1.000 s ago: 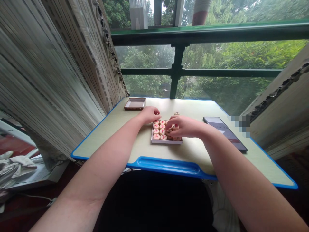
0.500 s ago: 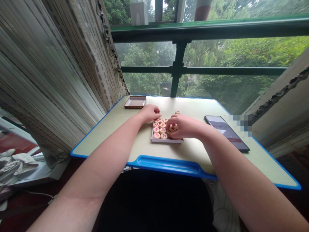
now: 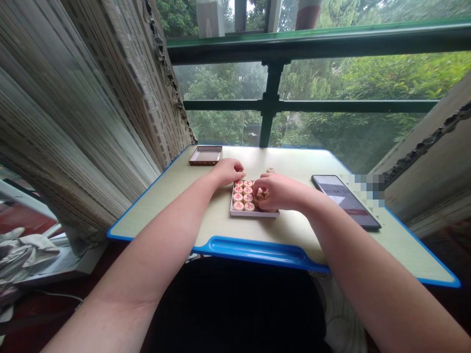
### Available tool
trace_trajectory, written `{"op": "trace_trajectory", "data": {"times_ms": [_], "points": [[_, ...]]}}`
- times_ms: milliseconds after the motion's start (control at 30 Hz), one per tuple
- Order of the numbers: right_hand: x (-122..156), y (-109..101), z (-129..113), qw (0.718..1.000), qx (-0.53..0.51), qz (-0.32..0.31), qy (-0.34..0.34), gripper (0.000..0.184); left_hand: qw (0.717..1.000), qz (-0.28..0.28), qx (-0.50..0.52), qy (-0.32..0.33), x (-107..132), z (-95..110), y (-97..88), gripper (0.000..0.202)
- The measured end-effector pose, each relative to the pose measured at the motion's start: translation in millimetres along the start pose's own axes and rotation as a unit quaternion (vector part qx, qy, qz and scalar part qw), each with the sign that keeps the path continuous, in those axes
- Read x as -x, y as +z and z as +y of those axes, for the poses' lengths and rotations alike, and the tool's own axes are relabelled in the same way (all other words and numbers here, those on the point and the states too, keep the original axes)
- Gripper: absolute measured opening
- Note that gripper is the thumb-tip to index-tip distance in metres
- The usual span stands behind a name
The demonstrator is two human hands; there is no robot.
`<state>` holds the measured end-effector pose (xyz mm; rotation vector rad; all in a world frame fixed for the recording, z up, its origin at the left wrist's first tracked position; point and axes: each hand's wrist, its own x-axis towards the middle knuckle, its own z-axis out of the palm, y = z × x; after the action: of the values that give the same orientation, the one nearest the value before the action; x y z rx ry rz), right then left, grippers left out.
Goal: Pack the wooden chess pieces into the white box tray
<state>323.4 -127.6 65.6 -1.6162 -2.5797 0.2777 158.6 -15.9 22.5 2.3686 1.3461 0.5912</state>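
A shallow box (image 3: pixel 254 214) of round wooden xiangqi pieces lies in the middle of the table. Red characters mark its left columns, such as the corner piece (image 3: pixel 238 206). At the box's far left corner, my left hand (image 3: pixel 228 171) is closed, its fingertips pinching a xiangqi piece (image 3: pixel 240 170) that is mostly covered. Over the right part of the box, my right hand (image 3: pixel 274 190) is curled with thumb and fingers around a xiangqi piece (image 3: pixel 260 197). This hand hides several pieces beneath it. Another piece (image 3: pixel 271 170) sits on the table just beyond my right hand.
A brown-edged box lid (image 3: pixel 206 155) lies open side up at the far left of the table (image 3: pixel 165 206). On the right is a phone (image 3: pixel 346 201) showing a timer. A blue trough (image 3: pixel 257 251) runs along the near edge. Curtains (image 3: pixel 110 73) and a green window railing (image 3: pixel 272 105) surround the table.
Both hands stay in nearly the same place and grip. The phone's timer display has advanced, and the view has shifted very slightly.
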Motion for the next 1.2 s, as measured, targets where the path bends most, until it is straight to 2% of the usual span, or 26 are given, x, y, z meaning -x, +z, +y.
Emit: {"op": "trace_trajectory", "data": {"times_ms": [267,600,1000,1200], "points": [[0.2,1.0,1.2,1.000,0.008,0.011,-0.007,0.020,1.000,0.004,0.003,0.010,0.4,2.2,-0.6,0.028],[-0.5,1.0,1.8,1.000,0.012,-0.015,-0.014,0.018,1.000,0.005,-0.007,0.016,-0.5,1.7,1.2,0.027],[-4.2,6.6,4.6,1.000,0.017,0.008,-0.010,0.018,0.999,0.016,-0.016,0.027,0.4,3.2,-0.2,0.027],[-1.7,0.7,3.2,1.000,-0.011,0.020,-0.012,0.020,0.997,0.028,0.067,0.029,1.2,5.8,-1.3,0.028]]}}
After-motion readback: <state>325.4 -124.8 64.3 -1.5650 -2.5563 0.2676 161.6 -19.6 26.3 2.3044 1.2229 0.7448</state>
